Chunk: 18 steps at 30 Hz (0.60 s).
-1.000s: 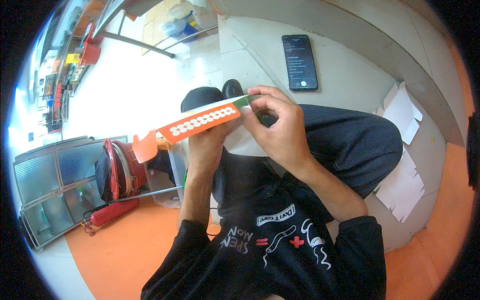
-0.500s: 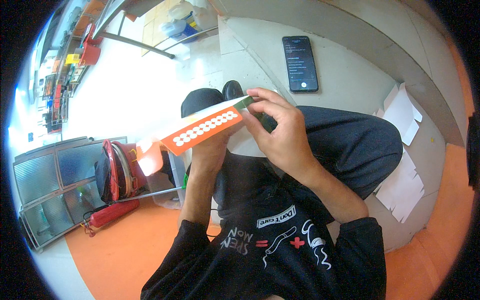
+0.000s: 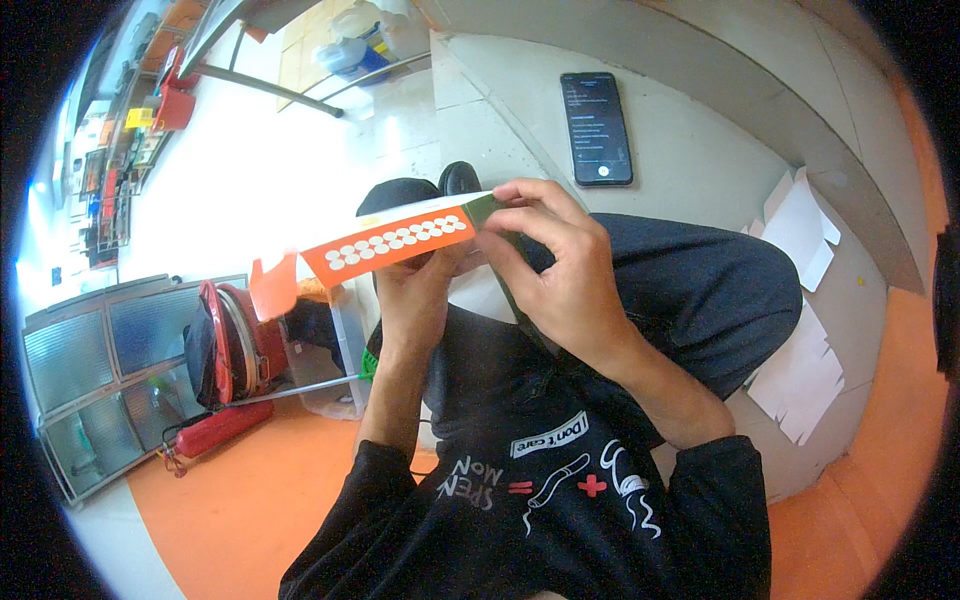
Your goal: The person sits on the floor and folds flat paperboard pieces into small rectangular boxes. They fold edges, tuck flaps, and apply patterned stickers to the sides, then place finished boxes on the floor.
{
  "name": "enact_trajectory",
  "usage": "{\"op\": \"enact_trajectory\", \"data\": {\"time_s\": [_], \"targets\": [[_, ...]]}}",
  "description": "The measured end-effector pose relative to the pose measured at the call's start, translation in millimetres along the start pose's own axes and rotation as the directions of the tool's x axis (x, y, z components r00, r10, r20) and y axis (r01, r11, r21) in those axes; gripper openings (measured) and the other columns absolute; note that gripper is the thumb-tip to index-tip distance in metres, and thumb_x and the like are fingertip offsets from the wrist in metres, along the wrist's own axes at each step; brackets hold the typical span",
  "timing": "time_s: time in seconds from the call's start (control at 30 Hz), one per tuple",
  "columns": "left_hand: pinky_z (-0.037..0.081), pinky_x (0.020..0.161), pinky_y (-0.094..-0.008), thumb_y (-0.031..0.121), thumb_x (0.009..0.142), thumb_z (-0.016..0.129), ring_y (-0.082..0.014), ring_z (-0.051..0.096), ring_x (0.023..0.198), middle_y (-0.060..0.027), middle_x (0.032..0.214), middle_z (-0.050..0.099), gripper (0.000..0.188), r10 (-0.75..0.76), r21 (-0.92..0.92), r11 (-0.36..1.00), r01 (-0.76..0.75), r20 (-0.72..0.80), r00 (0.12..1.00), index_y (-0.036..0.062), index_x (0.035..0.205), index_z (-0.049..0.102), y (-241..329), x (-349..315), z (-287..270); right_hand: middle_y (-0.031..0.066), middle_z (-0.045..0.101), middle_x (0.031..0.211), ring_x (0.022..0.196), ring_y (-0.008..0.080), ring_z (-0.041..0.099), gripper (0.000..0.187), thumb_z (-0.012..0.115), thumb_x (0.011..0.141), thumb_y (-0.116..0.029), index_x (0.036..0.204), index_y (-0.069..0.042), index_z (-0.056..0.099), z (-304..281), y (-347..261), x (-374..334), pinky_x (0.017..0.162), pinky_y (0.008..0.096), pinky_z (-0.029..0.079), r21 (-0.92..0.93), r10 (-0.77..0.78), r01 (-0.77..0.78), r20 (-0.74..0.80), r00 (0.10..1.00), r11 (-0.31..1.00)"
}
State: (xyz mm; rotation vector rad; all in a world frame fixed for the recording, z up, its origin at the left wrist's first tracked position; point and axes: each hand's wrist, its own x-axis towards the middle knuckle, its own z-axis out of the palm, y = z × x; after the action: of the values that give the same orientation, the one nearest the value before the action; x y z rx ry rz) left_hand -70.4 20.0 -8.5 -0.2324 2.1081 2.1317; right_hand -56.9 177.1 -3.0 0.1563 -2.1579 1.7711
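Observation:
A long carton (image 3: 400, 240) with an orange side, white dots and a green end is held over my lap. My left hand (image 3: 415, 290) grips it from beneath, its fingers partly hidden behind the carton. At the green end, my right hand (image 3: 550, 235) pinches the edge between thumb and fingers. An orange flap (image 3: 274, 288) sticks out loose at the carton's left end. The carton's far face is hidden from me.
A phone (image 3: 598, 130) with a lit screen lies on the floor ahead. Cut white card sheets (image 3: 798, 388) lie to the right. At left are a red fire extinguisher (image 3: 222, 430), a red and black bag (image 3: 232, 340) and a glass-panelled cabinet (image 3: 70, 350).
The carton has turned, with its left end nearer me and lower, so the flap has swung left and down. Both hands keep their hold.

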Motion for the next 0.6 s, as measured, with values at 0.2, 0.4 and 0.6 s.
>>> {"op": "enact_trajectory", "data": {"time_s": [0.2, 0.4, 0.6], "targets": [[0.057, 0.08, -0.0314, 0.0, 0.091, 0.06, -0.0175, 0.067, 0.089, -0.0111, 0.098, 0.068, 0.015, 0.04, -0.051, 0.998, -0.036, 0.081, 0.996, -0.0037, 0.105, 0.062, -1.0, -2.8, -3.5, 0.0174, 0.06, 0.103, 0.092, 0.0332, 0.064, 0.014, 0.072, 0.077, -0.007, 0.087, 0.002, 0.066, 0.7, 1.7, -0.7, 0.079, 0.0362, 0.051, 0.011, 0.022, -0.023, 0.018, 1.0, 1.0], [0.058, 0.081, -0.033, -0.002, 0.09, 0.061, -0.0183, 0.067, 0.09, -0.0109, 0.099, 0.068, 0.016, 0.056, 0.076, 0.995, -0.06, 0.055, 0.997, -0.0037, 0.106, 0.061, -2.2, -4.0, -5.4, 0.0175, 0.06, 0.101, 0.09, 0.0339, 0.064, 0.014, 0.073, 0.076, -0.007, 0.084, 0.002, 0.065, 1.0, -1.6, -2.5, 0.078, 0.0376, 0.051, 0.025, 0.028, -0.028, 0.021, 0.999, 0.999], [0.057, 0.082, -0.0324, -0.004, 0.088, 0.062, -0.0169, 0.066, 0.092, -0.0094, 0.101, 0.067, 0.019, 0.102, -0.074, 0.993, -0.095, 0.098, 0.99, -0.003, 0.107, 0.061, -5.4, -4.8, -1.2, 0.0156, 0.058, 0.099, 0.089, 0.032, 0.061, 0.017, 0.076, 0.075, -0.009, 0.083, 0.001, 0.065, -1.8, 0.2, -0.3, 0.077, 0.0357, 0.049, 0.092, 0.104, -0.109, 0.057, 0.993, 0.99]]}}
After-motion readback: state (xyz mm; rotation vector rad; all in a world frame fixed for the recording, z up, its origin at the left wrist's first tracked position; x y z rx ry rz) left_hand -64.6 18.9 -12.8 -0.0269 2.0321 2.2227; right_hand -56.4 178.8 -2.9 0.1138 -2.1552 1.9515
